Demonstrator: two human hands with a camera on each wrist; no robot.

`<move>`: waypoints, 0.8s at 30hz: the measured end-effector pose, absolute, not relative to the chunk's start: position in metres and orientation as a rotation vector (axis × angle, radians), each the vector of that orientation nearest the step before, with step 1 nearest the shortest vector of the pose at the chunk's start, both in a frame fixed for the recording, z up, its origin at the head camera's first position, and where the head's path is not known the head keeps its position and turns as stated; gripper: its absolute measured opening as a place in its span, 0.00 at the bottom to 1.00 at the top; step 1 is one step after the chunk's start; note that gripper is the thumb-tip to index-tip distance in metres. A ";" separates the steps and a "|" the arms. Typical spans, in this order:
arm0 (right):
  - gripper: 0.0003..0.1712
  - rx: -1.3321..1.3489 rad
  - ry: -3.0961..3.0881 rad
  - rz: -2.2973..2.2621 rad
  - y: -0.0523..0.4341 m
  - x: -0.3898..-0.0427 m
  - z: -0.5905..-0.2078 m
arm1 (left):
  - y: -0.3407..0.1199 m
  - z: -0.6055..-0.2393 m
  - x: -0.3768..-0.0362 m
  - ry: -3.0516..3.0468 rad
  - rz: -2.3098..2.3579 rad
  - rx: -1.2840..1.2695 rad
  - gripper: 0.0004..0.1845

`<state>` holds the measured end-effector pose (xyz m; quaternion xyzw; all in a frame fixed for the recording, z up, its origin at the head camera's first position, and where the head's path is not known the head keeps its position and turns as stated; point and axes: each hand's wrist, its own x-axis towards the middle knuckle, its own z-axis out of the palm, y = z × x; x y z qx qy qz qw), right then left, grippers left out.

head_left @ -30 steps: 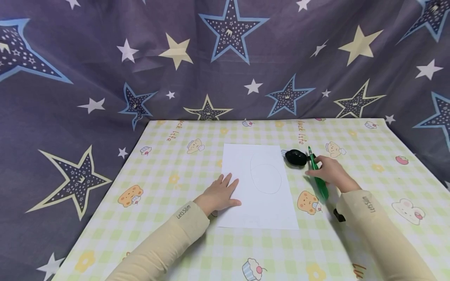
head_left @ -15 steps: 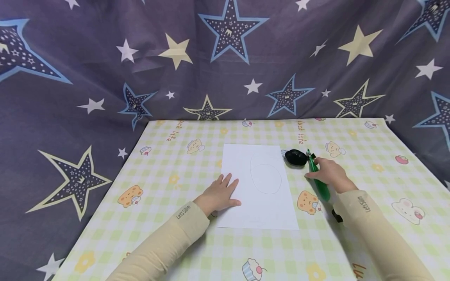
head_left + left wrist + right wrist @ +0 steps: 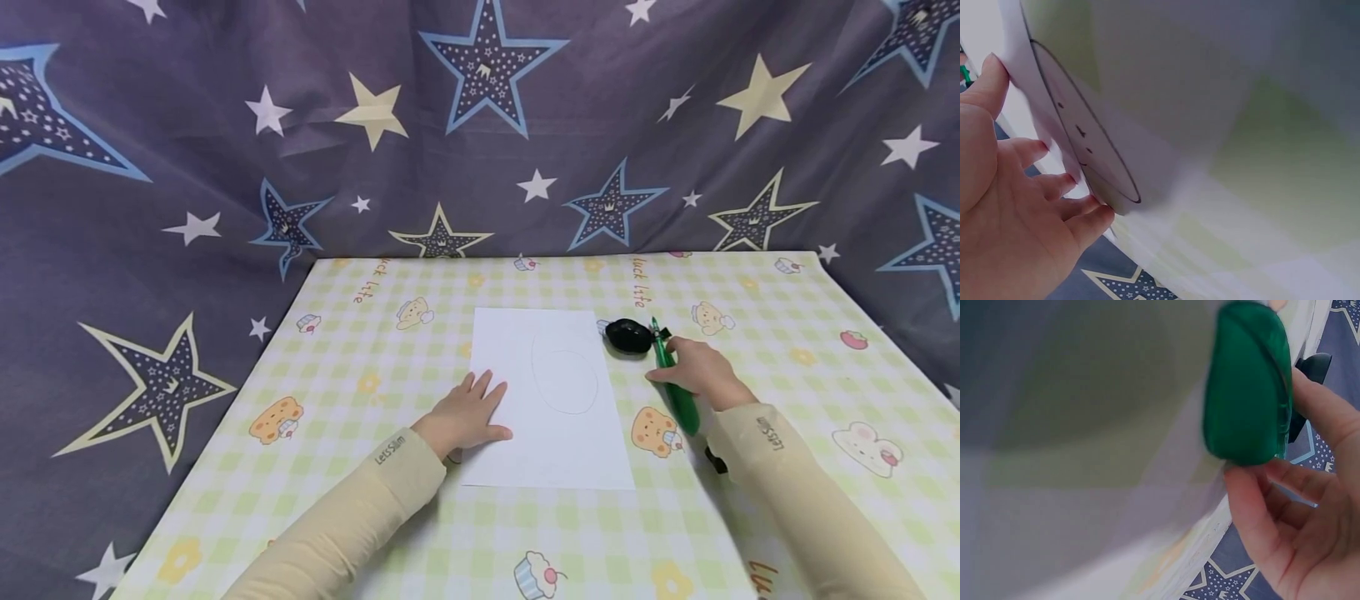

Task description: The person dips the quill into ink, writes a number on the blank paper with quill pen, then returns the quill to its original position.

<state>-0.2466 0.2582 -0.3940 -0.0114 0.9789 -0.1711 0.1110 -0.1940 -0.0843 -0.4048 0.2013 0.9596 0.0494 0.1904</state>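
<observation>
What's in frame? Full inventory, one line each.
paper: 1, white, table centre, oval outline drawn on it
green tool: 1, green, right of the paper, gripped by the right hand
black object: 1, black, by the paper's far right corner, beside the tool's tip
small black item: 1, black, on the table by the right sleeve, mostly hidden
tablecloth: 1, pale green and yellow check with bears and cupcakes, covers the table
backdrop: 1, purple cloth with stars, behind and beside the table
left hand: 1, flat on the paper's left edge
right hand: 1, curled round the green tool
sleeves: 2, cream, both forearms
</observation>
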 end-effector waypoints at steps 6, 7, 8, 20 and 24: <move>0.42 -0.024 2.896 -0.506 0.259 -0.245 -0.390 | -0.083 -0.402 -0.197 2.688 0.085 0.587 0.43; 0.42 -0.033 2.909 -0.503 0.260 -0.244 -0.389 | -0.083 -0.401 -0.198 2.683 0.076 0.588 0.43; 0.41 -0.046 2.925 -0.495 0.260 -0.243 -0.387 | -0.082 -0.400 -0.198 2.677 0.063 0.588 0.43; 0.38 -0.125 3.009 -0.534 0.247 -0.241 -0.363 | -0.081 -0.383 -0.215 2.696 0.062 0.619 0.31; 0.37 -0.193 2.992 -0.587 0.234 -0.246 -0.357 | -0.085 -0.369 -0.226 2.717 0.101 0.603 0.32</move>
